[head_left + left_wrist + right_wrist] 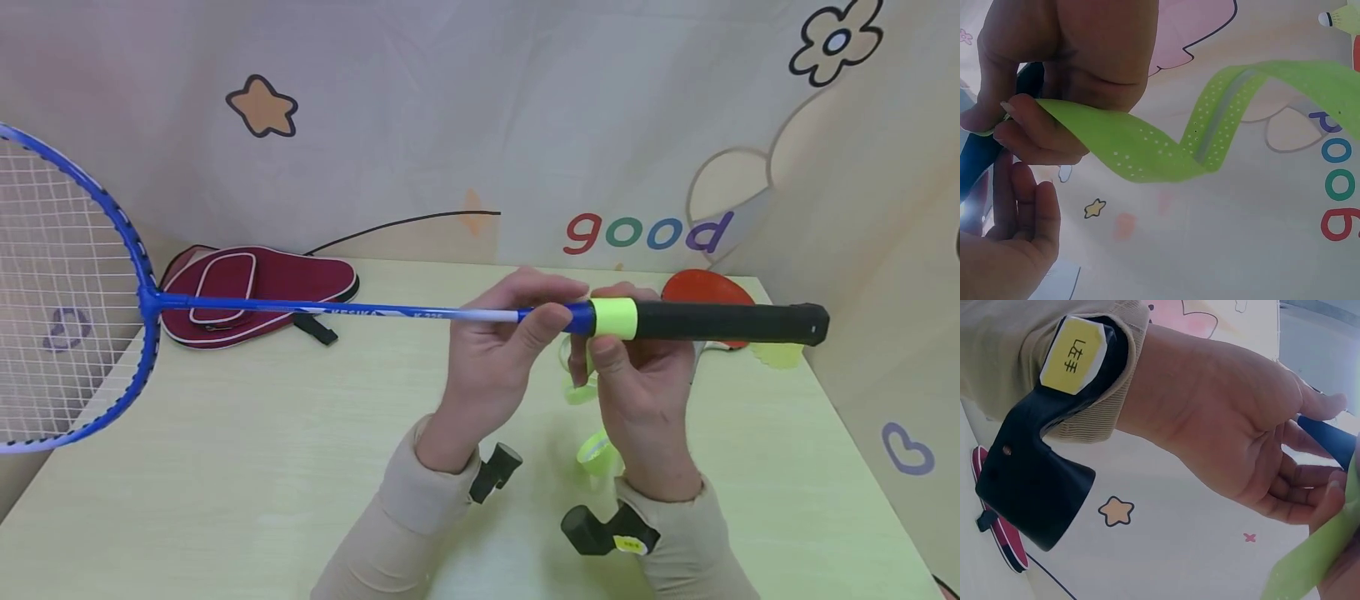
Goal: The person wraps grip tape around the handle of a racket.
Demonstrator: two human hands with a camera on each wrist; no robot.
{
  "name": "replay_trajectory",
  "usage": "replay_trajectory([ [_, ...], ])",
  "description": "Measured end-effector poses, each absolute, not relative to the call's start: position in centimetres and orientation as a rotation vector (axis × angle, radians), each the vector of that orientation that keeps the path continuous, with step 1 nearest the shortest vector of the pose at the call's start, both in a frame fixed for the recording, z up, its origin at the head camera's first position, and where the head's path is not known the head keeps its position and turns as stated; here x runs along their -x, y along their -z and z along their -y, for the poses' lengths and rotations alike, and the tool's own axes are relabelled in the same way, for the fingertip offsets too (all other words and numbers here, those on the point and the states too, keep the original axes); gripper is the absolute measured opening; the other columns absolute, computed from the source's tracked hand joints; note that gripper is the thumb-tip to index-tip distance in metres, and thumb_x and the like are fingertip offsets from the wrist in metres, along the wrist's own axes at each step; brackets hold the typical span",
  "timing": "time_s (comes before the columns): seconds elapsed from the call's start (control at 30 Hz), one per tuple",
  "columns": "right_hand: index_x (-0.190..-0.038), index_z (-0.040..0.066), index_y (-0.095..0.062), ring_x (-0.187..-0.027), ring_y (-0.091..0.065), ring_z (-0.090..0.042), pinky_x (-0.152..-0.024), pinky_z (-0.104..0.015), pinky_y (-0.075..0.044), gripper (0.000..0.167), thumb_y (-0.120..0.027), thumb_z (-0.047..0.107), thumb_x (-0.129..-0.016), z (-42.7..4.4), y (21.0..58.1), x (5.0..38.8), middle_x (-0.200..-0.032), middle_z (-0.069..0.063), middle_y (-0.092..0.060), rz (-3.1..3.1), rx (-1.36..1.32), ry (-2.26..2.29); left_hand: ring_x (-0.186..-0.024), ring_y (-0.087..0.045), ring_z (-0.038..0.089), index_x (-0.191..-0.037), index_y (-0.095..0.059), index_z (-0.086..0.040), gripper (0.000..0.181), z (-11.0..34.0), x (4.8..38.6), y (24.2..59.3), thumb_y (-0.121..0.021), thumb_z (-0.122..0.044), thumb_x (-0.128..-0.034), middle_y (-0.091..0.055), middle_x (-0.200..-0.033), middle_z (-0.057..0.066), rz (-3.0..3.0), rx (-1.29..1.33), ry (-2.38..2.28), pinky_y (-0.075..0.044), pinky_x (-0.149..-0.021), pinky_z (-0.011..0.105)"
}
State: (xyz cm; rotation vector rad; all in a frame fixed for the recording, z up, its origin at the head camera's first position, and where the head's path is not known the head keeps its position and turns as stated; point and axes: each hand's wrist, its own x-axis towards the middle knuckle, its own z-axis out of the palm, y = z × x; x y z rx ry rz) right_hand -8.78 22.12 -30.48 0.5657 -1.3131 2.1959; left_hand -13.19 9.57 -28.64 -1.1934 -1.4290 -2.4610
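Observation:
The left hand (491, 362) pinches the blue shaft of a badminton racket (150, 300) near its cone, thumb in front. Close beside it, the right hand (648, 400) holds the light-green band (615, 318) at the top of the black handle (727, 322), thumb below and fingers behind. A perforated light-green tape (596, 452) hangs twisted under the handle. The left wrist view shows the right hand (1085, 56) gripping beside the tape (1141, 147), with the left hand (1010, 237) below. In the right wrist view, the left hand (1229, 419) touches the blue cone (1332, 440).
A dark red racket bag (262, 283) lies at the table's back left, behind the shaft. Behind the handle are a red paddle (705, 286) and a yellow-green shuttlecock (780, 354), both partly hidden. A printed cloth wall (420, 108) stands behind the table (247, 467).

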Motion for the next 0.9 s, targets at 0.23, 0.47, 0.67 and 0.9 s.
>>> replay_trajectory([
  [0.23,-0.112,-0.008,-0.052,-0.067,-0.061,-0.023,-0.056,-0.027,-0.055,0.037,-0.071,0.013,-0.089,-22.31,30.34,8.53,-0.093,-0.016,-0.064,1.206,-0.541,-2.211,-0.106,-0.057,0.030,-0.131,-0.041,0.009,0.057,-9.88,13.13,28.65,-0.064,-0.028,-0.0953,-0.055,-0.115,0.029,1.490,1.305,2.409,-0.046,-0.097,0.041],
  [0.47,-0.116,-0.003,-0.040,-0.071,-0.063,-0.024,-0.057,-0.027,-0.057,0.045,-0.072,0.012,-0.089,-22.12,30.14,8.54,-0.093,-0.015,-0.061,1.085,-0.557,-2.288,-0.087,-0.058,0.034,-0.145,-0.012,-0.008,0.073,-10.20,12.34,28.19,-0.049,0.019,-0.0878,-0.049,-0.128,0.038,1.380,1.456,2.533,-0.047,-0.051,0.037],
  [0.67,-0.107,-0.003,-0.046,-0.066,-0.062,-0.023,-0.054,-0.027,-0.056,0.033,-0.071,0.008,-0.089,-21.97,30.00,8.45,-0.085,-0.014,-0.063,1.085,-0.494,-2.286,-0.095,-0.057,0.037,-0.146,-0.009,-0.011,0.079,-10.55,12.33,28.45,-0.051,0.020,-0.0869,-0.055,-0.118,0.037,1.367,1.409,2.469,-0.048,-0.047,0.040],
  [0.9,-0.102,-0.002,-0.049,-0.061,-0.064,-0.024,-0.055,-0.026,-0.056,0.028,-0.071,0.012,-0.090,-21.96,29.91,8.41,-0.078,-0.013,-0.064,1.122,-0.450,-2.273,-0.100,-0.060,0.034,-0.146,-0.007,-0.008,0.083,-10.50,12.53,28.50,-0.055,0.021,-0.0850,-0.058,-0.117,0.034,1.418,1.421,2.371,-0.051,-0.048,0.040],
])
